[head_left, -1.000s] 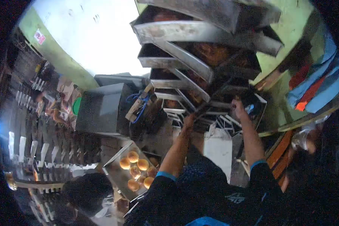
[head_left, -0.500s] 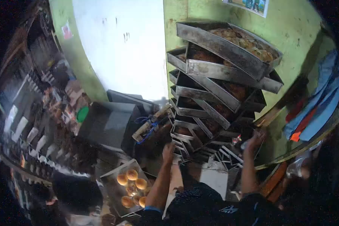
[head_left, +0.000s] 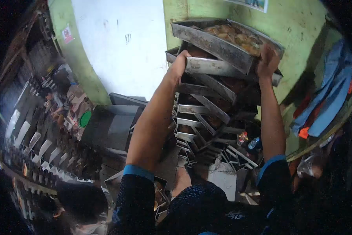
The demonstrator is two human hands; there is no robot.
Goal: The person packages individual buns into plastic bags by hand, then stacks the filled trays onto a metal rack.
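Note:
A tall, crisscrossed stack of metal baking trays stands against the green wall. Its top baking tray point(head_left: 215, 45) lies at an angle and is filled with golden-brown baked buns point(head_left: 234, 36). My left hand point(head_left: 179, 67) is raised to the left end of the baking tray just below point(head_left: 219, 67), fingers closed round its corner. On the other side, my right hand point(head_left: 268, 62) grips the right end of the top tray, its fingers up by the rim. Dark brown baked goods point(head_left: 199, 53) show inside the second tray.
A dark box-like metal container point(head_left: 113, 127) stands left of the stack. Blue cloth point(head_left: 328, 94) hangs on the right. A bottle point(head_left: 254, 143) lies low beside the stack. Another person's dark head point(head_left: 82, 199) is at lower left, near long rows of trays point(head_left: 43, 152).
Both my hands have risen from low beside the stack to the ends of its upper trays. My view has shifted slightly, and the buns on the lower-left tray are now mostly hidden by my left arm.

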